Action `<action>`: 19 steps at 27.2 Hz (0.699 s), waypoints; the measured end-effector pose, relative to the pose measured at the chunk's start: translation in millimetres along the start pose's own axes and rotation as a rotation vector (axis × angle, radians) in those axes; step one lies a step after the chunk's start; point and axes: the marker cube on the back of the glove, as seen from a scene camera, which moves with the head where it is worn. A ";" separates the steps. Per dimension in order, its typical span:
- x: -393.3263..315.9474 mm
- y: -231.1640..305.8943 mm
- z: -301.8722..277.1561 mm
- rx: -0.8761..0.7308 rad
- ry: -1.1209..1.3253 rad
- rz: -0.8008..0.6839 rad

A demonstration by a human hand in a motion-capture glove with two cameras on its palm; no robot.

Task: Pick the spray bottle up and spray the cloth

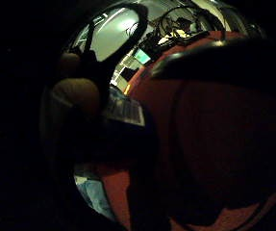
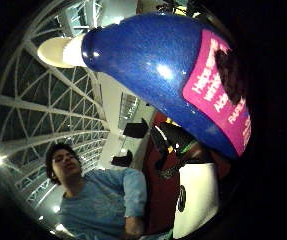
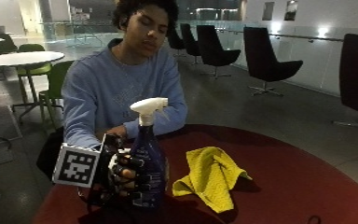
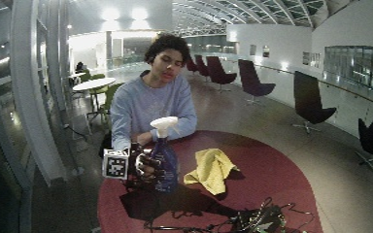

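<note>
Gloved right hand [image 3: 126, 175] around upright spray bottle [image 3: 147, 158]

Blue spray bottle [image 2: 153, 65] fills much of the view, close to the palm. White neck and cap end [image 2: 58, 50] stands at the bottle's 9 o'clock end; pink label [image 2: 218, 95] with white lettering wraps its 3 o'clock end. Beyond it: person in a light blue sweatshirt [image 2: 100, 205], lattice roof [image 2: 43, 110], dark red table surface [image 2: 158, 200].
</note>
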 end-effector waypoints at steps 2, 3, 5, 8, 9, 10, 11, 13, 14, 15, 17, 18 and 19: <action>-0.6 -0.5 4.7 0.037 0.042 -0.028; -1.5 -1.1 6.6 0.053 0.057 -0.042; -4.1 -2.6 9.4 0.071 0.075 -0.059; -8.9 -2.4 10.3 0.034 0.089 -0.068; -11.4 -2.5 10.1 0.012 0.095 -0.061; -14.7 -3.0 9.8 -0.012 0.105 -0.054; -18.4 -3.8 9.3 -0.039 0.122 -0.049; -26.5 -6.1 6.8 -0.108 0.176 -0.053; -30.6 -7.5 4.8 -0.151 0.211 -0.061; -34.6 -9.0 2.6 -0.196 0.249 -0.069; -42.2 -12.2 -1.5 -0.279 0.327 -0.077; -45.8 -14.1 -3.3 -0.315 0.367 -0.076; -49.4 -16.5 -4.9 -0.348 0.412 -0.073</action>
